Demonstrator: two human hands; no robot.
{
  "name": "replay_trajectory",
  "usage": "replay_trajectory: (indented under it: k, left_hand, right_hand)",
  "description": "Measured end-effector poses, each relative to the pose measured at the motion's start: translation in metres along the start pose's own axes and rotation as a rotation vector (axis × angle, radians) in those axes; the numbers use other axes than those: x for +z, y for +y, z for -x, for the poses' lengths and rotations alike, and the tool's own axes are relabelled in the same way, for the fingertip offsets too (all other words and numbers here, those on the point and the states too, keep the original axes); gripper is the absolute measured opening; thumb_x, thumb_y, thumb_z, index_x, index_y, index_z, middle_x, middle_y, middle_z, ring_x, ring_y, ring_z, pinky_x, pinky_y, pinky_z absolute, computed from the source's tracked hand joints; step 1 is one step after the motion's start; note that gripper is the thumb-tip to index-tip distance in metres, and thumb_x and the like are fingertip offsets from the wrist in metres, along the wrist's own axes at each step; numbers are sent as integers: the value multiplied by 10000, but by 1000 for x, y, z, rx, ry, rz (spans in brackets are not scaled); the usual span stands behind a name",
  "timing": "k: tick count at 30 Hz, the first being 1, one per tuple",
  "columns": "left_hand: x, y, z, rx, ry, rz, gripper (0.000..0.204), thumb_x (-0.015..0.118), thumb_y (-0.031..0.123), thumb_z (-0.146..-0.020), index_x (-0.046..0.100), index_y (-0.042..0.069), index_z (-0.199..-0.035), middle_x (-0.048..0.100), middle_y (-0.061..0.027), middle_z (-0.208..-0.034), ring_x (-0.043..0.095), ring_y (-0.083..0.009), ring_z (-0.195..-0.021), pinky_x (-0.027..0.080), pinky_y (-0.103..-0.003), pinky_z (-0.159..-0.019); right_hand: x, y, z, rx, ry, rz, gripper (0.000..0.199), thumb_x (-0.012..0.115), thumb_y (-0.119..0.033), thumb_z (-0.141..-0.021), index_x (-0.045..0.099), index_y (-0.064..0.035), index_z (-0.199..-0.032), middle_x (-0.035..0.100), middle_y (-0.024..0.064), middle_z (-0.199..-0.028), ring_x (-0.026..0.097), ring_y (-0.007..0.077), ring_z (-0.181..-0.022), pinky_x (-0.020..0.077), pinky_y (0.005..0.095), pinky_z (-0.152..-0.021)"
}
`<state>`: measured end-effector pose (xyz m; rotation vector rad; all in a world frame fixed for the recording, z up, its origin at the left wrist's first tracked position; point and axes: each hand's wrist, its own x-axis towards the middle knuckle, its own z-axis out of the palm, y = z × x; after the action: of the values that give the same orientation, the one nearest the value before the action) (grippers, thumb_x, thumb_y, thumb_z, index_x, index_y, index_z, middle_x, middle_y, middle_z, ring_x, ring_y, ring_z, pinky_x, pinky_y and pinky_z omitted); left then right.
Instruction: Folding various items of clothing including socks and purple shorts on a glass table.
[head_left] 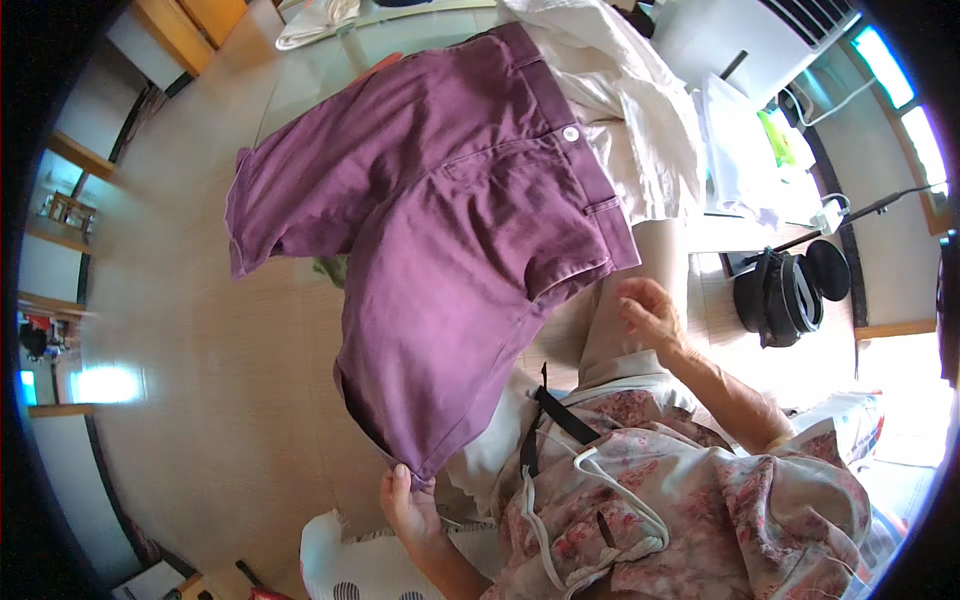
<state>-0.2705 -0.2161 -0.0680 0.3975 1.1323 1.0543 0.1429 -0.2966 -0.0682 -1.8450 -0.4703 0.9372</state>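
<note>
Purple shorts (440, 300) with a white button at the waistband are spread out in front of me, their waistband up and to the right. My left hand (408, 508) pinches the hem corner of the nearer leg, thumb on top. Beside the waistband's near end, my right hand (652, 318) hovers over my leg, apart from the shorts. Its fingers are loosely bent and I see nothing in them. Behind the waistband lies crumpled white cloth (640, 110). A bit of green (332, 270) shows beneath the shorts, mostly hidden.
Under the shorts' far part is a glass-topped table (300, 100), with folded pale cloth (318, 22) at its far edge. A white appliance (750, 40) stands at the far right. Below it are a black round container (780, 300) and a thin black stand (885, 203).
</note>
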Motion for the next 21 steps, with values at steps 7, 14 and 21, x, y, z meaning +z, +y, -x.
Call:
replay_trajectory:
  k: [7, 14, 21]
  left_hand:
    - [6, 24, 20, 355, 169, -336, 106, 679, 96, -870, 634, 8, -908, 621, -24, -820, 553, -107, -681, 454, -268, -617]
    - [4, 28, 24, 412, 191, -416, 216, 665, 31, -844, 629, -44, -1044, 646, -43, -931, 600, -110, -813, 496, -273, -752]
    - [-5, 32, 14, 209, -97, -128, 427, 647, -6, -797, 544, -81, -1204, 649, -125, -1059, 647, -207, -928, 527, -355, -844]
  right_hand:
    - [-1, 8, -45, 99, 6, -306, 392, 723, -274, -880, 563, -47, -1157, 620, 50, -1012, 609, 157, -892, 522, 300, -753]
    - [4, 5, -60, 116, -92, -570, 257, 714, -227, -885, 625, -53, -1053, 675, 57, -930, 652, 158, -812, 543, 292, -696]
    - [-16, 6, -54, 29, -67, -426, 221, 680, -216, -903, 639, -57, -1051, 685, 61, -935, 657, 130, -756, 516, 241, -528]
